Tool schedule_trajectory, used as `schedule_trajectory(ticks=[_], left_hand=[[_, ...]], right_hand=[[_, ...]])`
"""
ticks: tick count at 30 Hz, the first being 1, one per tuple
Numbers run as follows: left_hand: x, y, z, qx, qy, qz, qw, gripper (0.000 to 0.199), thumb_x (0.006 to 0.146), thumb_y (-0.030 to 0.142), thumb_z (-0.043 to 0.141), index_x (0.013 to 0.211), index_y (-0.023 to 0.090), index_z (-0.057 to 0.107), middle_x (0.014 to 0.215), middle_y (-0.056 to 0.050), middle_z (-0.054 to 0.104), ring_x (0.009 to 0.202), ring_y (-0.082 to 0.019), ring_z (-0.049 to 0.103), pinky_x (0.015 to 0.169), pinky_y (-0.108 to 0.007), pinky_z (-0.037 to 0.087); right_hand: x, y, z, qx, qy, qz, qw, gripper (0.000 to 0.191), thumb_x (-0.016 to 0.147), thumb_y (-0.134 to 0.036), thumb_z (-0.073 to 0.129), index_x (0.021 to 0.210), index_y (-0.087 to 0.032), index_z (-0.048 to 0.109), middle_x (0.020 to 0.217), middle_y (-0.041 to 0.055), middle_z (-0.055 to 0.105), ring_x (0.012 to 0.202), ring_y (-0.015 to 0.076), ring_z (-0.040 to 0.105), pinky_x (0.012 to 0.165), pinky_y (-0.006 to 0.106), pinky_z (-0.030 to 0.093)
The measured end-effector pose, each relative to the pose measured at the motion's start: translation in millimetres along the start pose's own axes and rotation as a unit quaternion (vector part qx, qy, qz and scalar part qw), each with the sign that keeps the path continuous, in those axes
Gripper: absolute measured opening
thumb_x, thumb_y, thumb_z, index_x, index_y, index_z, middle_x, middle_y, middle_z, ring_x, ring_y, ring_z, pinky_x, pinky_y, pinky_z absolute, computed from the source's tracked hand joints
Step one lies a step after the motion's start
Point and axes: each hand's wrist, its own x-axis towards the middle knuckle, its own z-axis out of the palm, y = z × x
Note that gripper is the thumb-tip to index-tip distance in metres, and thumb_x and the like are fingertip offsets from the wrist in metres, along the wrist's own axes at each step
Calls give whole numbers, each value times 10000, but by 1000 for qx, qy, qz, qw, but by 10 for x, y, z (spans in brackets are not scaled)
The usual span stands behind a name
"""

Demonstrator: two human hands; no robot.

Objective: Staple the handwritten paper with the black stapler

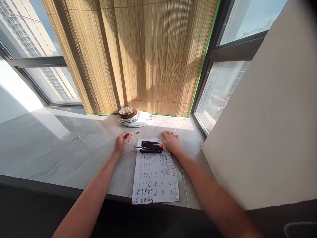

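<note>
A black stapler point(150, 147) with an orange end lies crosswise on the upper part of a stack of white paper point(153, 178) covered in handwriting. Its metal arm sticks out to the left. To the left of the paper, my left hand point(122, 142) is closed, fingertips pinched together; what they hold, if anything, is too small to make out. My right hand point(171, 141) rests palm down at the paper's top right corner, its fingers stretched forward onto the ledge. Two tiny dark pieces point(137, 133) lie beyond the paper, between my hands.
A pile of plates point(128, 119) stands at the back of the stone ledge point(81, 155), against a bamboo blind point(148, 59). Small bits point(77, 137) are scattered on the left. Windows flank the blind, and a white wall point(255, 125) closes in the right side.
</note>
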Motion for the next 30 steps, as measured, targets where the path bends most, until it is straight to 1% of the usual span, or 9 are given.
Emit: schedule_trajectory(ticks=[3,6,8,10,13,16,21,27,30], left_hand=[[46,-92,61,160,-4,90,983,214,901,283,536,956,190,722,988,-89,709,888,-217,652,743,-316,540],[91,-214,116,220,-72,132,964,398,885,177,449,1193,186,702,1315,-123,667,1233,-276,597,1013,-437,503],[104,-286,140,248,-123,129,952,507,882,132,427,1332,202,650,1474,-110,581,1383,-292,499,1129,-500,413],[100,-326,151,273,-158,119,942,551,889,111,424,1387,240,624,1519,-82,549,1429,-297,457,1161,-518,370],[84,-325,151,282,-166,126,937,520,898,106,430,1342,256,657,1437,-75,621,1362,-281,519,1143,-483,385],[76,-298,146,277,-128,134,943,434,900,138,453,1247,222,700,1213,-97,708,1159,-268,612,1048,-448,456],[75,-257,151,243,-96,133,956,252,892,218,525,924,206,775,894,-92,682,907,-262,611,877,-406,503],[29,-94,131,190,-54,127,972,251,941,288,521,887,193,747,979,-88,638,908,-228,624,856,-357,499],[10,-38,91,135,-50,103,984,268,974,338,513,908,192,728,915,-74,678,884,-214,638,835,-332,497]], right_hand=[[11,-102,-89,34,34,34,998,249,1005,-289,465,1055,-249,706,1205,98,657,1117,284,552,967,489,432],[13,-256,-201,132,82,13,988,354,1051,-344,390,934,-218,701,1015,90,671,1002,255,574,931,441,457],[-5,-366,-256,213,45,-70,974,405,1070,-387,369,916,-212,701,942,72,670,943,228,587,926,408,468],[-33,-457,-291,269,-40,-156,950,382,1068,-428,404,1004,-213,714,988,65,679,943,209,602,913,378,482],[-69,-527,-315,285,-124,-212,927,342,1007,-483,558,1174,-215,690,1094,74,677,983,207,611,875,348,500],[-79,-529,-315,262,-134,-231,927,374,931,-481,684,1186,-209,682,1068,74,684,984,216,611,884,351,496],[-67,-509,-284,238,-147,-240,929,355,891,-422,736,1168,-207,683,1024,70,709,969,225,631,874,352,501],[-72,-499,-249,243,-152,-229,930,321,877,-332,737,1169,-207,689,1054,60,735,964,213,668,885,337,494],[-72,-487,-253,248,-150,-213,933,308,879,-348,734,1151,-208,701,1023,56,739,929,207,675,852,326,497]])
